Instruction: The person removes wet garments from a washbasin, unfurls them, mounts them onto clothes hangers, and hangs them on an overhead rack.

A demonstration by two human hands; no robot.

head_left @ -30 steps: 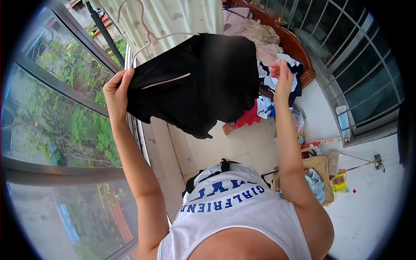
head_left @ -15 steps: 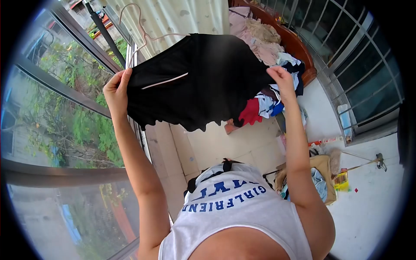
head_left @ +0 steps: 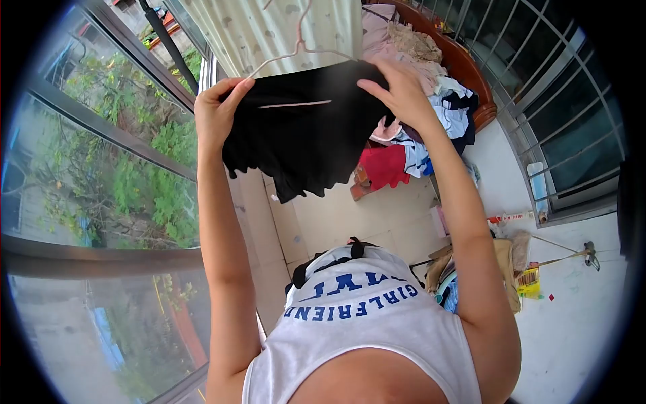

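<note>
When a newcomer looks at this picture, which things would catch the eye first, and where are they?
Probably the black garment, stretched out between the left hand and the right hand, on a pale pink hanger. Next, the bright red cloth hanging beyond it, at the near edge of a heap of clothes.

From where I stand, the white sleeveless top (head_left: 363,343) reads "GIRLFRIEND" in blue capitals, upside down in the wearer's own view. A row of larger blue letters beside it is too folded to read whole. The yellow packet (head_left: 529,281) by the wall carries print too small to make out.
</note>
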